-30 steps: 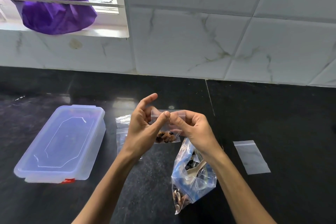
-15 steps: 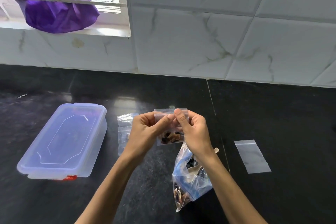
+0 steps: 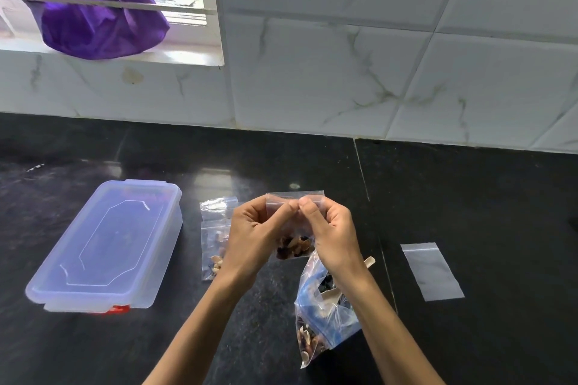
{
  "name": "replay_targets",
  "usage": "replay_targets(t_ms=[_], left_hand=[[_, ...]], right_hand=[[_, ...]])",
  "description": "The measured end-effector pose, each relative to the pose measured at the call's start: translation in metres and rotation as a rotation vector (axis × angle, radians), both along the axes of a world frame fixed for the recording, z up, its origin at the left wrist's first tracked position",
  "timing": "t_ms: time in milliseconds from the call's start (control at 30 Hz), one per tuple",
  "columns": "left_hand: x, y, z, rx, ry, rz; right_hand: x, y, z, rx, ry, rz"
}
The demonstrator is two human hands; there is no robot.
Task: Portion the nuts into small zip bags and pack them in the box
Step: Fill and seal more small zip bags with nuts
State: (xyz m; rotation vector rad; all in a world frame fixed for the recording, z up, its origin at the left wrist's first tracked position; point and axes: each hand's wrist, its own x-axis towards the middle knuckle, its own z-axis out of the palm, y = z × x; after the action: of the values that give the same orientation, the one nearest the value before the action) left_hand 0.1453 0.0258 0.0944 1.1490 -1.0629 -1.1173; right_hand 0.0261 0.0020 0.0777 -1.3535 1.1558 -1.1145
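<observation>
Nuts (image 3: 294,247) sit low in a small zip bag (image 3: 294,222) held above the desk (image 3: 469,197), both hands (image 3: 295,233) pinching its seal strip; film looks light, limp, slippery, best gripped at that stiffer strip.

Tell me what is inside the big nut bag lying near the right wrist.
The big nut bag holds mixed nuts at its near end and a pale wooden spoon; its bowl is hidden by crumpled plastic and the right hand.
</observation>
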Motion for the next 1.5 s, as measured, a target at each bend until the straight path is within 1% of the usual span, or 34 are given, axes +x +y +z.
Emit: replay_targets(t_ms=[133, 267, 400, 600, 700, 867, 1000, 1100, 1200, 1367, 1500], left_hand=[[-0.002, 0.004, 0.002, -0.013, 0.065, -0.026], [-0.004, 0.006, 0.000, -0.026, 0.081, 0.021], [-0.005, 0.004, -0.001, 0.019, 0.095, 0.061], [-0.007, 0.003, -0.002, 0.024, 0.080, 0.072], [-0.005, 0.004, -0.003, 0.037, 0.095, 0.052], [0.001, 0.006, -0.010, 0.101, 0.163, 0.075], [0.001, 0.005, -0.014, 0.098, 0.120, 0.110], [0.003, 0.004, -0.016, 0.106, 0.100, 0.138], [0.003, 0.004, -0.017, 0.109, 0.088, 0.119], [0.002, 0.008, -0.016, 0.064, 0.047, 0.082], [0.002, 0.009, -0.014, 0.029, 0.050, 0.075]], right_hand=[[0.003, 0.003, -0.001, 0.026, -0.001, -0.018], [0.004, 0.005, -0.002, 0.050, -0.047, -0.006], [0.003, 0.007, -0.003, 0.059, -0.095, -0.022], [0.007, 0.010, -0.005, 0.034, -0.071, -0.041], [0.006, 0.009, -0.006, 0.034, -0.057, -0.058], [0.000, 0.007, -0.009, 0.055, -0.094, -0.114], [-0.002, 0.008, -0.009, 0.104, -0.160, -0.097], [-0.002, 0.009, -0.010, 0.103, -0.107, -0.067], [0.001, 0.009, -0.010, 0.085, -0.069, -0.067], [0.004, 0.011, -0.009, 0.051, -0.080, -0.089], [0.004, 0.012, -0.009, 0.043, -0.090, -0.113]])
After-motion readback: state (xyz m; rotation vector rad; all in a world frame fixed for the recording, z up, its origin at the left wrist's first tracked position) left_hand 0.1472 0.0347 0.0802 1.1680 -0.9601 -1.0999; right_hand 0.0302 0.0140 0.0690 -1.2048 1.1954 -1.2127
